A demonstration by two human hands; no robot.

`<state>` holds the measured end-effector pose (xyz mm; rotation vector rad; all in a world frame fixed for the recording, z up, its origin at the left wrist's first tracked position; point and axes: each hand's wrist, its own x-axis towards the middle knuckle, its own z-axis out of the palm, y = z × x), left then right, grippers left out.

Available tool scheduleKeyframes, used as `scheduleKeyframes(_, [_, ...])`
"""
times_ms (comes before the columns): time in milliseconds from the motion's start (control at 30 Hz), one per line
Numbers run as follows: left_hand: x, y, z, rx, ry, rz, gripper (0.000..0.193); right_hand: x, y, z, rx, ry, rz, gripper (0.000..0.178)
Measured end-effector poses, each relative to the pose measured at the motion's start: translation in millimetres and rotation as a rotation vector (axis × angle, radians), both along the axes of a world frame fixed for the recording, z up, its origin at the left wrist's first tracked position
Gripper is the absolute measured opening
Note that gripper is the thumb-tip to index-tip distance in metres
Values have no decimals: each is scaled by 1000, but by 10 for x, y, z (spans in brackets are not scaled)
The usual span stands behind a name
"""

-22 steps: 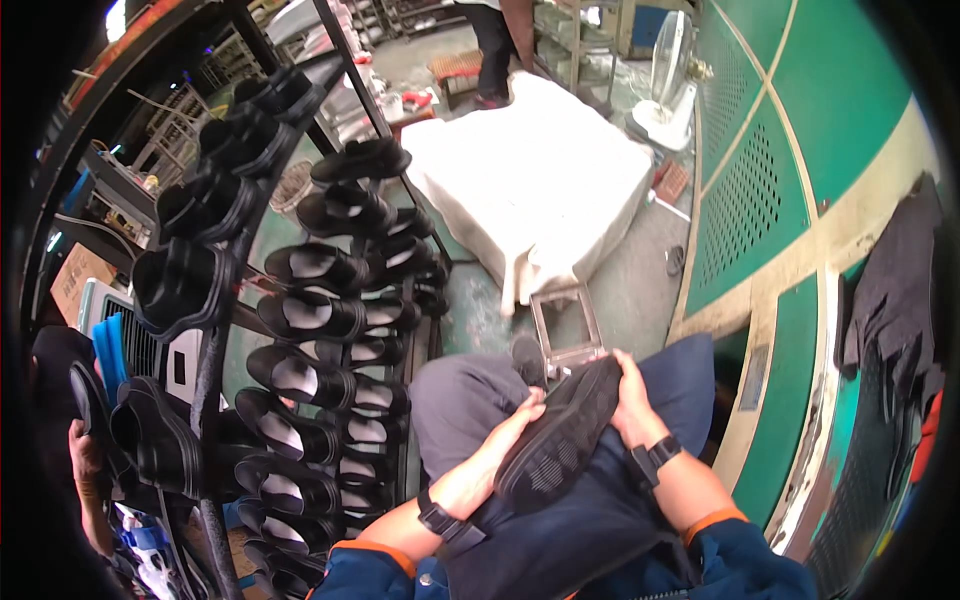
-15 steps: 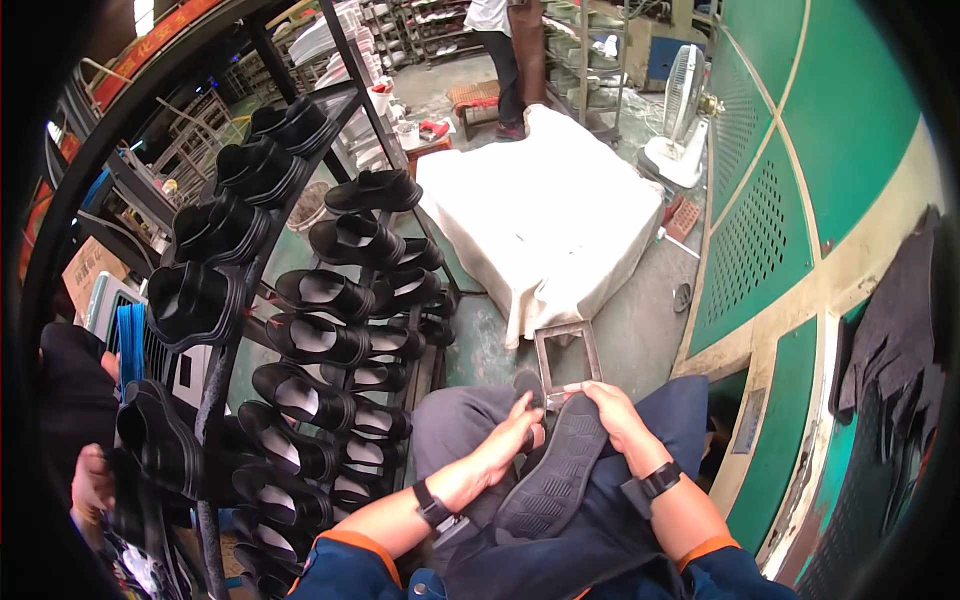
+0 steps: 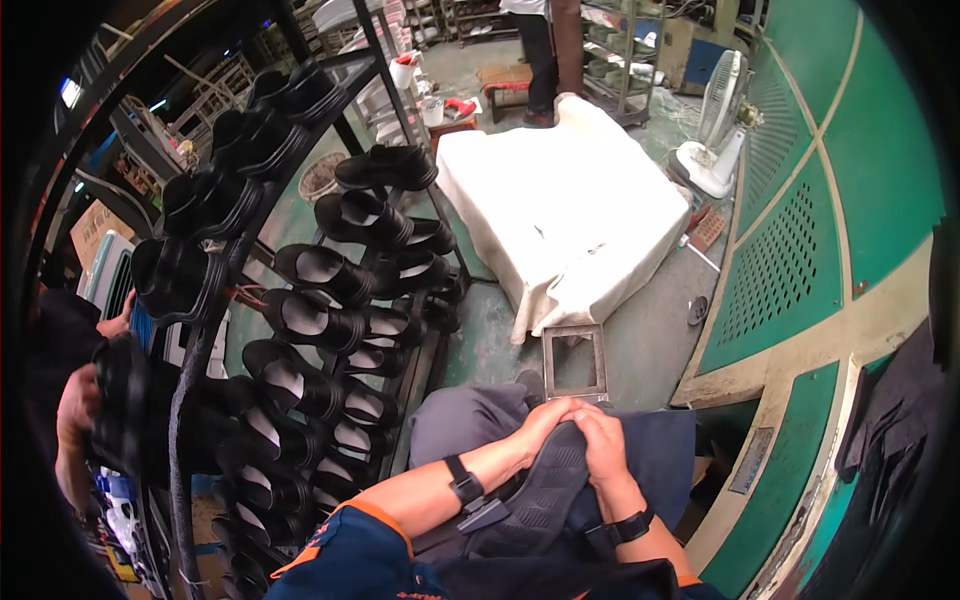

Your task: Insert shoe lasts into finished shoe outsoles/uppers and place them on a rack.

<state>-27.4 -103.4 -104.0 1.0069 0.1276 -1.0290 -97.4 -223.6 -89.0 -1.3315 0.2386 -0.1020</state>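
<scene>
A black shoe (image 3: 548, 490) lies over my lap with its patterned sole facing up. My left hand (image 3: 546, 424) is closed over its far end, the fingers meeting those of my other hand. My right hand (image 3: 602, 446) grips the same end from the right side, thumb over the top. The fingers' undersides and the shoe's upper are hidden. Both wrists wear black straps, and a small grey box (image 3: 485, 516) on the left one overlaps the sole's edge.
On my left stands a dark rack (image 3: 190, 400) loaded with black shoes (image 3: 300, 375). A co-worker's hand (image 3: 78, 405) holds a black shoe beyond it. Ahead are a metal frame (image 3: 549, 365), a cloth-covered block (image 3: 560, 200) and a white fan (image 3: 715, 165). Green panels (image 3: 765, 275) line the right.
My left hand has moved right onto the shoe's far end, joining my right hand. The co-worker's hand on the left now has a shoe in it. The view has shifted slightly.
</scene>
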Motion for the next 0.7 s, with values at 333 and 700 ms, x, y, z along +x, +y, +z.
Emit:
scheduleKeyframes(333, [-78, 262, 300, -34, -370, -150, 45, -132, 225, 453, -339, -190, -47, 19])
scheduleKeyframes(700, [-145, 636, 624, -217, -596, -155, 79, 464, -438, 326, 494, 300, -153, 45])
